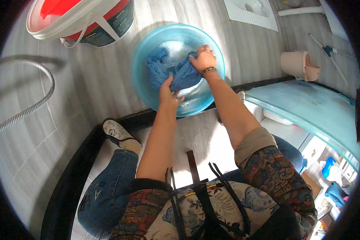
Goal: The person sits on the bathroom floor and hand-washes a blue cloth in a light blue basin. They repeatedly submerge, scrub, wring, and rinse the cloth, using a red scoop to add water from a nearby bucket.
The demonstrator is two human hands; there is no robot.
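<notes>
A translucent blue plastic basin (140,69) rests on the grey tiled floor in front of me, apparently with some water in it. Bunched inside lies a wet blue cloth (184,73), perhaps a garment. My right hand (204,58), with a beaded bracelet at the wrist, grips a fold of this cloth near the basin's right side. At the cloth's lower edge is my left hand (169,93), thumb up against the fabric and fingers spread beneath it. Whether those fingers hold any of the cloth is hard to make out.
A large white bucket (75,22) with red inside stands at upper left, above a metal shower hose (39,105). A squat toilet (253,13) is at upper right. A pink pail (297,64) lies near the glass panel (306,99). A black sill (141,120) runs below the basin.
</notes>
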